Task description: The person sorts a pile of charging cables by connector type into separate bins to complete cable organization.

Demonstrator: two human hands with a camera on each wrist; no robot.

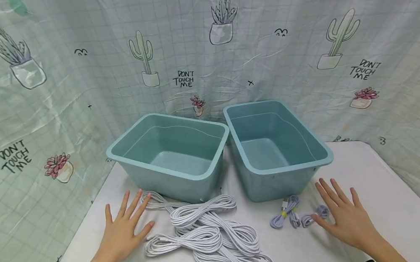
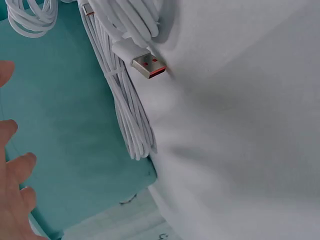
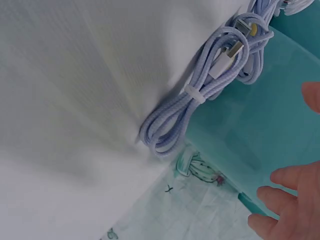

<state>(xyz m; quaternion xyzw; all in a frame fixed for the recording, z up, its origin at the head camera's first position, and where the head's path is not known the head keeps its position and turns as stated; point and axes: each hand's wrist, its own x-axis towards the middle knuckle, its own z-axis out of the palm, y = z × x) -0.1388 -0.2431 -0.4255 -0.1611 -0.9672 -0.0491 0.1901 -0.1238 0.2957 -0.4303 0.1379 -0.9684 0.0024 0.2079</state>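
Both hands lie flat on the white table, fingers spread. My left hand rests just left of a pile of white coiled cables, its fingertips close to the nearest loop. The left wrist view shows those white cables and a USB plug with an orange tongue. My right hand sits beside two small lilac braided cable bundles, the thumb touching the nearer bundle. The lilac bundle fills the right wrist view. Neither hand holds anything.
Two empty teal plastic bins stand side by side behind the cables, the left bin and the right bin. A cactus-printed curtain closes off the back and sides. The table's edges run diagonally at left and right.
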